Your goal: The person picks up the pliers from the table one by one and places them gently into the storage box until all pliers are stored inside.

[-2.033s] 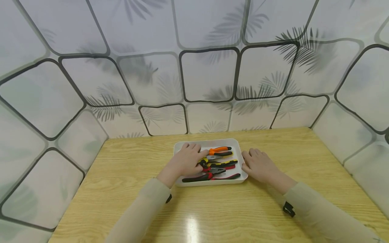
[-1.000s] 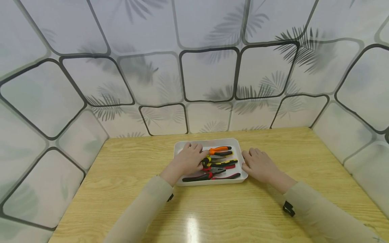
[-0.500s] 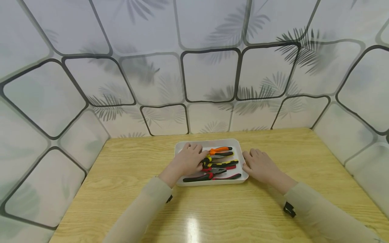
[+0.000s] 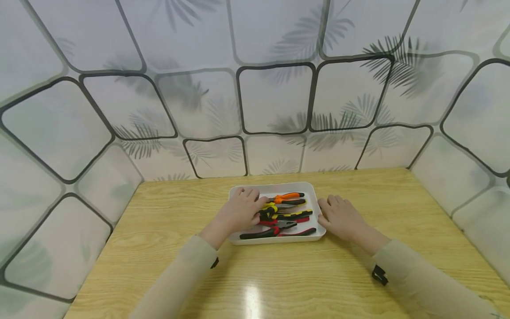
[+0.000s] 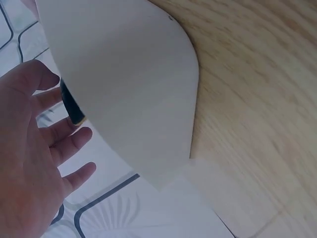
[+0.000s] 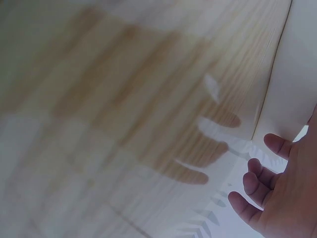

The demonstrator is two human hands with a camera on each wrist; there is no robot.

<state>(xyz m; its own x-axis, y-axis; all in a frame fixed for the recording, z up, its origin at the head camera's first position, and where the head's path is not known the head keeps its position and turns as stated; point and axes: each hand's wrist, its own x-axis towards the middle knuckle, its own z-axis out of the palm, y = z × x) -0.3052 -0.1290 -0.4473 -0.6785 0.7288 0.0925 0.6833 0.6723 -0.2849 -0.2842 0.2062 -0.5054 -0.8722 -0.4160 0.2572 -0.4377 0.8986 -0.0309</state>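
A white tray (image 4: 275, 239) holds several pliers. My left hand (image 4: 235, 212) reaches over its left side, thumb and fingers spread and loosely bent beside yellow-and-black pliers (image 4: 268, 212). In the left wrist view, a dark handle end (image 5: 72, 105) shows above the tray's rim near the fingertips; whether they touch it is unclear. The right hand (image 4: 338, 217) lies against the tray's right side, fingertips at the rim, fingers relaxed and apart. Orange-and-black pliers (image 4: 288, 198) are at the back, red-and-black pliers (image 4: 275, 231) along the front.
The tray rests on a wooden table (image 4: 179, 212), close to its back edge. Behind and at both sides stands a patterned wall (image 4: 275, 102) with leaf shapes. Both sleeved forearms come in from the front.
My left hand has shifted slightly left, uncovering more of the yellow-and-black pliers. The right hand and tray stay practically where they were.
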